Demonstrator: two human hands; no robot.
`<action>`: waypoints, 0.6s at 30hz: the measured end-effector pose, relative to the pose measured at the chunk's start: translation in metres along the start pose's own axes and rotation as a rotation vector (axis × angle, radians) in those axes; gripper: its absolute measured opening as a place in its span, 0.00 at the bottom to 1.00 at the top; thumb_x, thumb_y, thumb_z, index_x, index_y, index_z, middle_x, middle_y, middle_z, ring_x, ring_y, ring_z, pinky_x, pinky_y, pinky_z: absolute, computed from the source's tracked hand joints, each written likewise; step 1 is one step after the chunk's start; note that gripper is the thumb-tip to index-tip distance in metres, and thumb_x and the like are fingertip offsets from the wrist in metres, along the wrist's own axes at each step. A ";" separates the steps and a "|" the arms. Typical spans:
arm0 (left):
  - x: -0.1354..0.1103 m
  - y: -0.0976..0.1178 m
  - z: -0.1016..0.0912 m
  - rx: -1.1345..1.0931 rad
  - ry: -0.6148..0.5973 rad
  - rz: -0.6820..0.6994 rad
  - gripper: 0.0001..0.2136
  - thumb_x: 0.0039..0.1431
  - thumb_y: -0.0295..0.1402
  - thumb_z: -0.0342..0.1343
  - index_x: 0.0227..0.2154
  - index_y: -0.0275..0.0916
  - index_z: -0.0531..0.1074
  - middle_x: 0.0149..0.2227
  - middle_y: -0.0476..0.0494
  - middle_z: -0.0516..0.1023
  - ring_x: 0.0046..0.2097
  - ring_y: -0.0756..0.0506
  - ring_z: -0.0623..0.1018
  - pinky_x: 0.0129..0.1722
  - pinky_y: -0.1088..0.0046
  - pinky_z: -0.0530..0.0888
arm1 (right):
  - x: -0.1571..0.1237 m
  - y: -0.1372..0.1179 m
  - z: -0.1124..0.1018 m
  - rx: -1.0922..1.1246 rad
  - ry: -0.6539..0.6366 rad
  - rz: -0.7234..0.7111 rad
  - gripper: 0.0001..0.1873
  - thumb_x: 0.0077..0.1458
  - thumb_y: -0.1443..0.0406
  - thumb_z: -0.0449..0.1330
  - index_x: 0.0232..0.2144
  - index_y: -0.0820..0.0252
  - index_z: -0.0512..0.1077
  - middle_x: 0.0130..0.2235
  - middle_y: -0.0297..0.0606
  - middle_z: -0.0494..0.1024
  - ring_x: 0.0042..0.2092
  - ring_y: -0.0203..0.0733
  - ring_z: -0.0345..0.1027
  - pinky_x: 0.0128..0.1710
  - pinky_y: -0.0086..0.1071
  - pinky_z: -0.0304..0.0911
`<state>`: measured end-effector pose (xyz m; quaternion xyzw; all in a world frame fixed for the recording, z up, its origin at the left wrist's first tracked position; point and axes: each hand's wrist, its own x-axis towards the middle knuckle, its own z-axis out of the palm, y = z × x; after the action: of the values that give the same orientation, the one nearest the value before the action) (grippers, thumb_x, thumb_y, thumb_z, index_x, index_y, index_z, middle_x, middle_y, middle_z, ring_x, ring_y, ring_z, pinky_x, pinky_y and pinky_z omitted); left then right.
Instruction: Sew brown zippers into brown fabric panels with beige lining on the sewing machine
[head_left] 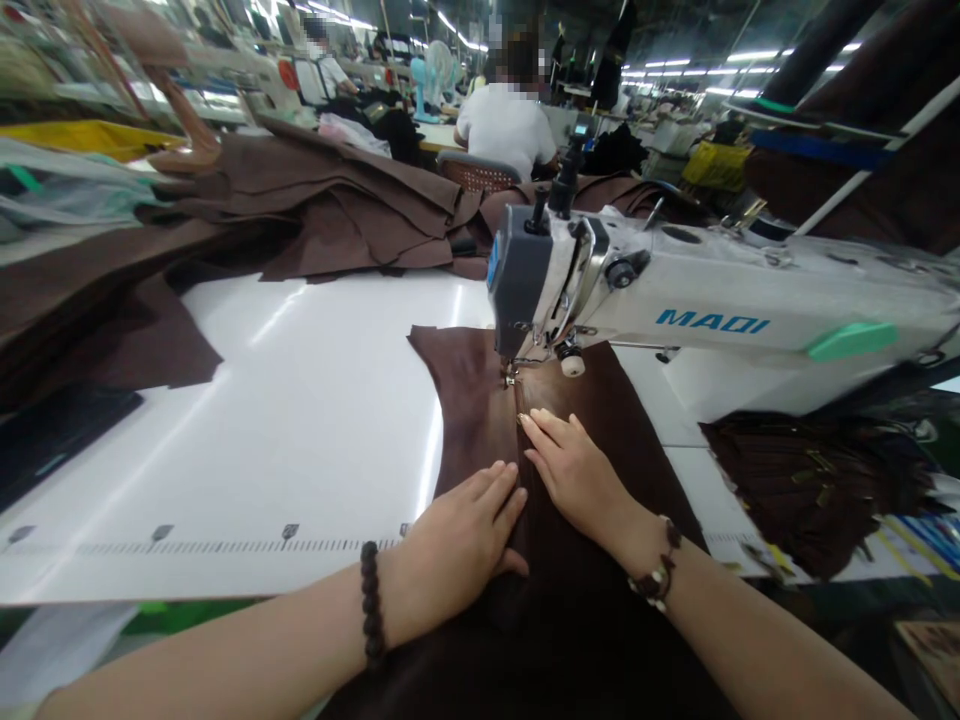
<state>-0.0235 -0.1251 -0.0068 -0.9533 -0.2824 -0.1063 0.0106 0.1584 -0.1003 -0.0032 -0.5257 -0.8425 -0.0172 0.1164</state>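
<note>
A dark brown leather-like piece [472,390] lies under the presser foot [509,378] of a white sewing machine [705,310], with a seam running down toward me. My left hand [469,530] rests on it left of the seam, fingers stretched out and thumb apart. Closer to the needle, my right hand [577,470] lies on the material right of the seam, fingers extended. A small brass-coloured bit, perhaps a zipper end, shows at its fingertips. Neither hand is wrapped round anything. The material's lower part hangs over the table's front edge.
Stacked brown pieces [337,200] cover the back of the white table [330,420]. A black flat object [67,430] lies at the left. Brown zippers or strips [810,490] lie in a bundle at the right. A person in white [506,130] sits beyond the machine.
</note>
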 end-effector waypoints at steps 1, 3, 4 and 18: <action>0.000 0.001 0.001 0.014 0.011 0.000 0.31 0.51 0.48 0.56 0.48 0.23 0.67 0.52 0.25 0.68 0.54 0.35 0.68 0.52 0.62 0.67 | 0.000 -0.001 0.000 0.001 0.002 0.005 0.20 0.60 0.67 0.45 0.53 0.67 0.61 0.53 0.47 0.66 0.56 0.46 0.57 0.55 0.49 0.55; 0.000 0.001 0.003 0.029 0.026 0.001 0.32 0.50 0.49 0.56 0.47 0.22 0.67 0.51 0.25 0.68 0.54 0.35 0.68 0.52 0.63 0.67 | 0.001 -0.002 0.000 0.003 -0.001 0.022 0.19 0.60 0.68 0.46 0.52 0.67 0.63 0.52 0.47 0.67 0.54 0.46 0.59 0.55 0.49 0.56; 0.000 0.001 0.004 0.032 0.026 0.000 0.32 0.50 0.50 0.56 0.47 0.23 0.67 0.51 0.25 0.68 0.54 0.35 0.68 0.52 0.63 0.67 | 0.001 -0.003 0.000 0.005 -0.007 0.028 0.19 0.59 0.68 0.47 0.52 0.67 0.63 0.51 0.47 0.67 0.53 0.46 0.59 0.55 0.49 0.56; 0.012 -0.015 -0.004 -0.042 -0.015 -0.002 0.29 0.50 0.48 0.56 0.46 0.25 0.68 0.51 0.26 0.68 0.54 0.35 0.68 0.52 0.61 0.69 | 0.018 -0.003 0.003 0.012 -0.013 0.085 0.20 0.59 0.67 0.46 0.53 0.69 0.61 0.48 0.49 0.67 0.50 0.48 0.59 0.55 0.50 0.55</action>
<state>-0.0227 -0.1066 -0.0014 -0.9539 -0.2810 -0.1049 -0.0116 0.1476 -0.0852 -0.0022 -0.5604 -0.8202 -0.0039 0.1147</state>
